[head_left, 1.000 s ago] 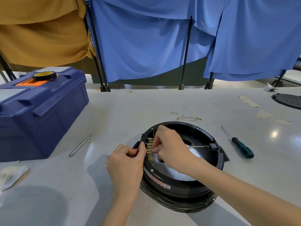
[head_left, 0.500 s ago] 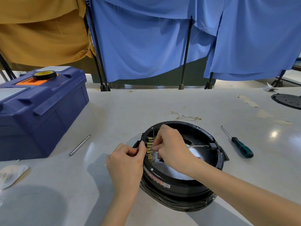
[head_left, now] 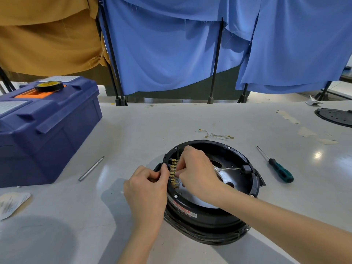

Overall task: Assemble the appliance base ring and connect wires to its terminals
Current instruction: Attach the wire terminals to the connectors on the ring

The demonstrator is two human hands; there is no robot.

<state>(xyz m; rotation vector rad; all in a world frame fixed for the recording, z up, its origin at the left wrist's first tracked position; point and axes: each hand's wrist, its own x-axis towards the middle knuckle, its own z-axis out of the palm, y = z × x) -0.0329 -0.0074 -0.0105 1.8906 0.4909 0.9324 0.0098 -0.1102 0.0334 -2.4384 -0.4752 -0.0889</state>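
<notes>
The ring [head_left: 209, 208] is sitting on the table [head_left: 133, 130], right in front of the person. The left hand [head_left: 146, 191] is clamping its left rim, thumb just beside the brass terminals [head_left: 172, 173]. The right hand [head_left: 198, 172] is reaching inside, fingers curled and touching those terminals. Can't tell what they're pinching, if anything. A white wire [head_left: 228, 169] is trailing out from under it.

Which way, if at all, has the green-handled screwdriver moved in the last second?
No, it has not moved. The green-handled screwdriver lies on the table at the same angle and the same gap to the right of the black base ring as before.
</notes>
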